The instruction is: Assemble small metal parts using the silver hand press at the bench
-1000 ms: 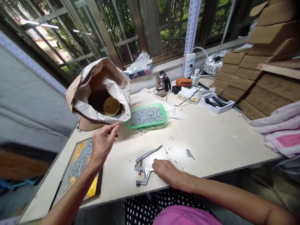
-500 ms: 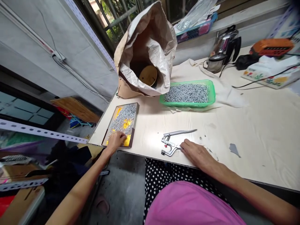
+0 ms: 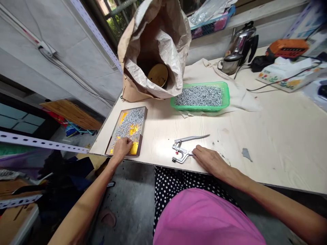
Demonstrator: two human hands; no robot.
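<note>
My left hand (image 3: 122, 147) is over the near end of a shallow tray (image 3: 143, 126), its fingers drawn together; whatever they pinch is too small to make out. Many small silvery metal pieces (image 3: 131, 120) lie in that tray on a yellow lining. To the right, snap pliers (image 3: 182, 154) with a spring and a red tip lie on the table, their two handles spread apart. My right hand (image 3: 208, 159) rests on the table with its fingers closed over the lower handle, which they partly hide.
A green plastic basket (image 3: 200, 108) full of similar metal pieces stands behind the pliers. Left of it is a large open paper sack (image 3: 127, 81) with a round yellowish container (image 3: 157, 75) inside. A kettle (image 3: 244, 39), a metal cup (image 3: 230, 64) and an orange device (image 3: 287, 48) stand at the back right.
The whole view has shifted slightly, so everything sits a little further left and up. Both hands keep nearly the same places at the tray and the pliers.
</note>
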